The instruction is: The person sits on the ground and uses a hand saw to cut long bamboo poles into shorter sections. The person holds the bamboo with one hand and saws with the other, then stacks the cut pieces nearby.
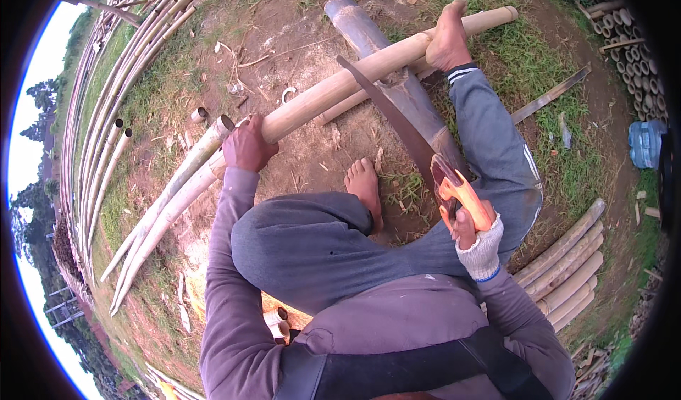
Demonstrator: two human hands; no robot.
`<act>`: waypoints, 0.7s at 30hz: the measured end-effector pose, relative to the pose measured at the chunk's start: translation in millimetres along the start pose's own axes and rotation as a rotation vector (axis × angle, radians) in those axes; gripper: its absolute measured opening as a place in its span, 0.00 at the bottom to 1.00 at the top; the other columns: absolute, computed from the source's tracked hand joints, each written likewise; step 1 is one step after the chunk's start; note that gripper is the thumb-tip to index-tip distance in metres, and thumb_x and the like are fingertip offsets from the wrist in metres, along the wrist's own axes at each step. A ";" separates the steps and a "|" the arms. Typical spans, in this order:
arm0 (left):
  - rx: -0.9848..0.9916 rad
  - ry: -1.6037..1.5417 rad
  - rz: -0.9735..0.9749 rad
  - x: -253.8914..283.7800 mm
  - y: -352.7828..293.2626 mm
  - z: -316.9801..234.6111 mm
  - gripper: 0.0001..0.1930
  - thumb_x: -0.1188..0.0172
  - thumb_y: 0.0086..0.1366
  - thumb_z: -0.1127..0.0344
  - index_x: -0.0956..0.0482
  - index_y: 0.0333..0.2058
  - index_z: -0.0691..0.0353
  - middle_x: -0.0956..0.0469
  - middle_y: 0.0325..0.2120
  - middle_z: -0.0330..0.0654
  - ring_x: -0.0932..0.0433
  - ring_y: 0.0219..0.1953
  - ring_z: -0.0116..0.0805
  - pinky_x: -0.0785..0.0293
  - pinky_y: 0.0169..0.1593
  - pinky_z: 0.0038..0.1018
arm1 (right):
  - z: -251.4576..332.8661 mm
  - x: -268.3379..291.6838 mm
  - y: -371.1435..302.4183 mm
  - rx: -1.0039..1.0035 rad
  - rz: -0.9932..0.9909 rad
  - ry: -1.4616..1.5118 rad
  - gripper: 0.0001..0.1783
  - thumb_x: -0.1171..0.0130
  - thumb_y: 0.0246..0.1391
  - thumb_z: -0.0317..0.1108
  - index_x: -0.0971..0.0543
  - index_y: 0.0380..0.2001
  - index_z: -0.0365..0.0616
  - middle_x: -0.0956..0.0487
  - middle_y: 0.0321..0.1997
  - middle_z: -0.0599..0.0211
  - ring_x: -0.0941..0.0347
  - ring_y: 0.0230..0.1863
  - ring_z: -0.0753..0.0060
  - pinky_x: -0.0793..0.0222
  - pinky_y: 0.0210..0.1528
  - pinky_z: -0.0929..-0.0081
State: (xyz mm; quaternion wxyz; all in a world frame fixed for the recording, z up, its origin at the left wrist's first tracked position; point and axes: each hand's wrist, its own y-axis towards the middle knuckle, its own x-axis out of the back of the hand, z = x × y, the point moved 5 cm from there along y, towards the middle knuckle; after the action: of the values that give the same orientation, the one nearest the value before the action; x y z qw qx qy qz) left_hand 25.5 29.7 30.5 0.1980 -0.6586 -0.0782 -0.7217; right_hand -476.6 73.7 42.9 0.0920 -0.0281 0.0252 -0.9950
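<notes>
A long pale bamboo pole runs from the lower left to the upper right. My left hand is wrapped around it, and my raised foot rests on its far right part. Beneath the pole lies a thicker grey bamboo log. My right hand, in a white fingerless glove, grips the orange handle of a handsaw. The dark blade slants up to the left, its tip overlapping the pole in view; whether it touches the bamboo I cannot tell.
Another bamboo pole lies beside the left end. Short cut tubes sit on the ground nearby. Several long poles line the left. Cut lengths lie at right, with stacked tubes and a blue plastic jug beyond.
</notes>
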 end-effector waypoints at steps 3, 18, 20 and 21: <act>-0.025 -0.015 -0.037 6.1 6.3 -6.1 0.30 0.22 0.51 0.50 0.19 0.51 0.51 0.12 0.39 0.50 0.10 0.41 0.54 0.14 0.46 0.49 | -9.3 -43.7 61.7 0.164 -0.035 -0.051 0.13 0.32 0.70 0.34 0.20 0.42 0.31 0.15 0.30 0.59 0.17 0.30 0.71 0.23 0.34 0.71; -0.026 -0.026 -0.039 7.0 2.6 -4.6 0.28 0.21 0.51 0.50 0.19 0.49 0.51 0.11 0.38 0.49 0.10 0.41 0.54 0.14 0.46 0.48 | -6.3 -17.5 28.9 0.148 -0.042 -0.180 0.11 0.33 0.70 0.32 0.20 0.39 0.32 0.17 0.30 0.62 0.22 0.26 0.74 0.27 0.30 0.71; -0.042 -0.022 -0.067 7.0 6.3 -7.8 0.28 0.21 0.51 0.50 0.19 0.49 0.51 0.11 0.37 0.49 0.10 0.41 0.54 0.14 0.46 0.48 | 3.8 -72.1 109.0 0.365 -0.060 -0.258 0.14 0.32 0.70 0.36 0.18 0.38 0.33 0.18 0.29 0.55 0.20 0.29 0.59 0.26 0.33 0.61; -0.058 -0.021 -0.079 9.3 11.9 -13.0 0.28 0.21 0.51 0.50 0.19 0.49 0.51 0.11 0.37 0.49 0.10 0.41 0.54 0.14 0.46 0.49 | -8.3 -91.7 151.4 0.275 -0.049 -0.376 0.16 0.31 0.69 0.39 0.17 0.40 0.33 0.16 0.32 0.51 0.18 0.31 0.54 0.25 0.35 0.60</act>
State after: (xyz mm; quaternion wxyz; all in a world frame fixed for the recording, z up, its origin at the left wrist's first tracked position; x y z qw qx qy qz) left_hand 17.6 12.3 36.3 0.1493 -0.6680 -0.0853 -0.7241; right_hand -359.6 -57.7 21.6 0.0740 -0.2010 -0.1287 -0.9683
